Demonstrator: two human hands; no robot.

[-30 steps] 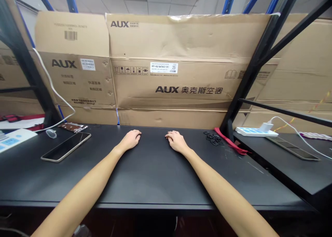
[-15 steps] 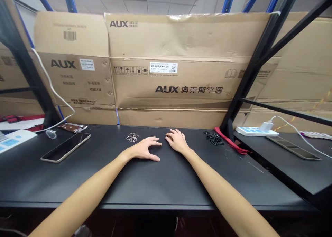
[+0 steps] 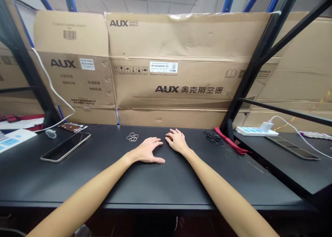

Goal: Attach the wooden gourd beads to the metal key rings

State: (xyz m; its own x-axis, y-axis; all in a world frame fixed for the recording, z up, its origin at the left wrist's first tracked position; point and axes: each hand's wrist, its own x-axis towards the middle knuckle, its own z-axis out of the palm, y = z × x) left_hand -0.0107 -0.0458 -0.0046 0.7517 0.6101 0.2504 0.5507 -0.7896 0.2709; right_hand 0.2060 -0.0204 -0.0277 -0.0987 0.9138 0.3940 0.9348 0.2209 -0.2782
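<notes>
My left hand (image 3: 149,150) lies palm down low over the black table, its fingers stretched out and the thumb wide apart. Nothing shows in its grasp. Just beyond it is a small cluster of silver rings (image 3: 132,137). My right hand (image 3: 177,141) rests cupped on the table with its fingers apart. Under that hand, between thumb and fingers, a bit of something small and brown (image 3: 170,138) shows; most of it is covered. To the right of my right hand lies a loose pile of black rings or links (image 3: 214,138).
A phone (image 3: 66,147) lies at the left near a white power strip (image 3: 17,140). A red strap (image 3: 230,142) runs beside the black rack post at the right. Cardboard sheets (image 3: 168,67) stand along the table's back. A second power strip (image 3: 255,131) sits on the right-hand table.
My left hand has shifted slightly right, and its thumb has spread further from the fingers. My right hand has stayed nearly still, with a little more of the brown thing showing.
</notes>
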